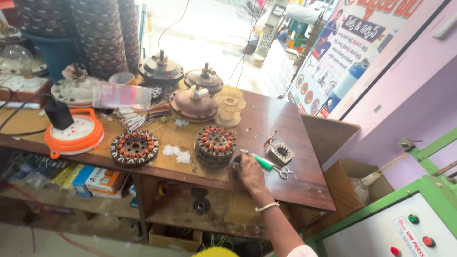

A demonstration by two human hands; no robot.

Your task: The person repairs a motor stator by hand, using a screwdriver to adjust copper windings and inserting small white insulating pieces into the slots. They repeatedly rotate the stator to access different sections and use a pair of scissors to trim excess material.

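Note:
My right hand (249, 172) reaches out over the wooden workbench (285, 123), with a white bangle on the wrist. Its fingers lie beside a stacked fan stator with copper windings (215, 144) and touch the near end of a green-handled screwdriver (262, 163). Something small and dark sits under the fingertips; I cannot tell whether the hand grips it. Just right of the hand lie scissors (283, 172) and a small square stator core (281, 153). My left hand is out of sight.
A second wound stator (134, 147) lies to the left, beside an orange cable reel (75, 133). Fan motor housings (193, 102), a wire spool (229, 105) and coloured wire bundles (143, 116) crowd the back. A green press machine (404, 223) stands at the right, boxes below.

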